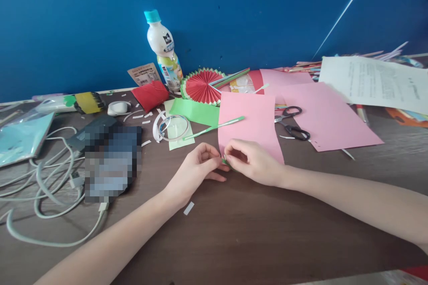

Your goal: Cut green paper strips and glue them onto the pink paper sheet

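My left hand [203,164] and my right hand [254,164] meet at the near edge of a pink paper sheet [247,111]. Between their pinched fingertips is a small green paper piece [224,161], mostly hidden by the fingers. Across the pink sheet's left side lies a narrow green strip with a pale middle [214,128]. To the left are a roll of clear tape [174,128], a green paper rectangle [197,111] and a pale green paper [177,144]. Black-handled scissors [291,122] rest right of the pink sheet.
A bottle [163,49] stands by the blue wall beside a red pleated paper fan [202,87]. More pink paper [334,120] and a printed sheet [374,82] lie right. A phone [113,160], white cables [40,178] and paper scraps [189,208] occupy the left.
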Demonstrator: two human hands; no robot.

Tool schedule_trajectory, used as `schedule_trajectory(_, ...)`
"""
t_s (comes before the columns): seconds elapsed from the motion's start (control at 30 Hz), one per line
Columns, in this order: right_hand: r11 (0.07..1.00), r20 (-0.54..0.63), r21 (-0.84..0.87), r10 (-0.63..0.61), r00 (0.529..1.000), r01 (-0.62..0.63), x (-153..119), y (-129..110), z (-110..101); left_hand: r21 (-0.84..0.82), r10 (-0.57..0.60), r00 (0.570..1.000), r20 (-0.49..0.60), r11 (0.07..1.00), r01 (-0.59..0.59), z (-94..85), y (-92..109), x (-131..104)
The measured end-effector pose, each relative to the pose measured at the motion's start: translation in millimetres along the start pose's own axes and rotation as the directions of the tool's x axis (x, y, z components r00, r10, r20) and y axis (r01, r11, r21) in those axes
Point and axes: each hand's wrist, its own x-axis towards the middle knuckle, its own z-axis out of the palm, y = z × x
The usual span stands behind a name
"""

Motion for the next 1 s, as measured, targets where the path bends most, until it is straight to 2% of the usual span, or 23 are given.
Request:
schedule_trajectory(0.5, 0.996, 0.027, 0.061, 0.070, 0.997, -0.072, -0.1, -0.8, -0.5, 0.048, 0.103, 0.994, 0.037, 0.993, -0.105, -0.4, -2.9, -0.2)
schedule_trajectory(0.8, 0.997, 0.012, 0.063, 0.035, 0.999, -0.036, 0.1, 0.0, -0.2, 0.019, 0.025, 0.999, -0.025, 1.000, -0.025, 0.3, -2.1, 0.1)
schedule_trajectory(1.0, 0.998, 0.015, 0.057, 0.031, 0.999, -0.032, -0.4, 0.2, -0.2, 0.026, 0.041, 0.998, -0.042, 0.999, -0.040, 1.0, -2.0, 0.3)
